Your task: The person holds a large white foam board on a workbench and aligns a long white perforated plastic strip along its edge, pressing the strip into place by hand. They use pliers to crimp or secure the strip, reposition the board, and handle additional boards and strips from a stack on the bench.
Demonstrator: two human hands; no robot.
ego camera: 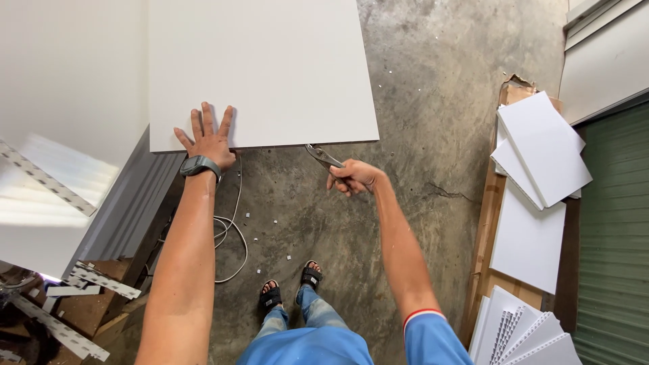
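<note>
My left arm reaches straight out ahead of me, and my left hand (208,137) lies flat on the near edge of the big white panel (260,67), fingers spread wide and pointing away from me, palm pressing down. A dark watch (199,165) sits on that wrist. The panel lies in front of me over the concrete floor (419,122), its near edge running across between my two hands.

My right arm bends outward at the elbow and comes back in toward the panel. My right hand (353,177) is closed in a fist around the handles of a pair of pliers (323,157). The metal nose points up and to the left, and its tip sits right at the panel's near edge; I cannot tell whether it grips the edge or only touches it.

Below, my feet in black sandals (291,287) stand on the concrete, with a white cable (233,236) looping beside my left forearm. White board offcuts (541,149) lie stacked well off to my right.
</note>
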